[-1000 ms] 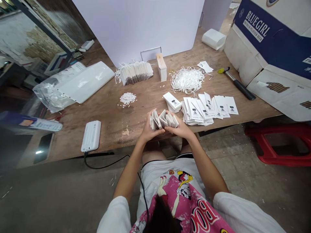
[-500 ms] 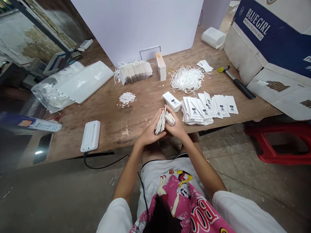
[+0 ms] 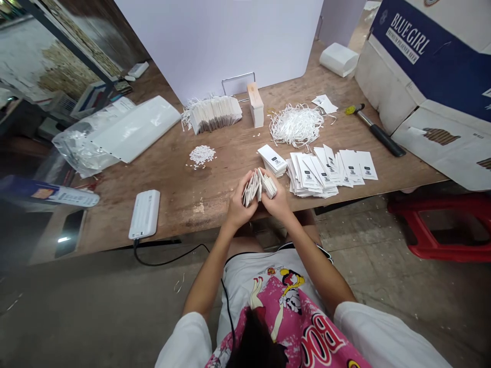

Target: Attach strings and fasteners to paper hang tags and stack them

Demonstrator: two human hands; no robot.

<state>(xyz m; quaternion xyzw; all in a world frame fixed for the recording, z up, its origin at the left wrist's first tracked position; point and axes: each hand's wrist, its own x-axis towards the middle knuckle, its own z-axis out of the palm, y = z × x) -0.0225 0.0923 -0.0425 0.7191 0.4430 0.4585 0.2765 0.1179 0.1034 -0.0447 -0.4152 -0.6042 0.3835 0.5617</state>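
Over the table's front edge, my left hand [image 3: 238, 203] is closed round a fanned bunch of white cards [image 3: 251, 190]. My right hand [image 3: 279, 202] grips a second bunch of cards [image 3: 269, 186] right beside it, and the two bunches meet in the middle. Just beyond my right hand lies a neat stack of white printed cards [image 3: 272, 159]. To its right, more printed cards [image 3: 312, 174] are spread in an overlapping pile. A tangled heap of white strings [image 3: 296, 125] sits behind them.
A row of strung cards [image 3: 215, 114] stands by an upright card stack [image 3: 255, 106]. Small white pieces [image 3: 202, 155] lie left of my hands. Further out are a power bank [image 3: 144, 214], a hammer [image 3: 378, 132], a beer carton [image 3: 414, 97] and a red stool [image 3: 441, 250].
My left hand has curled more round its cards, and its bunch is fanned wider. The right hand stays nearly in place with its cards.
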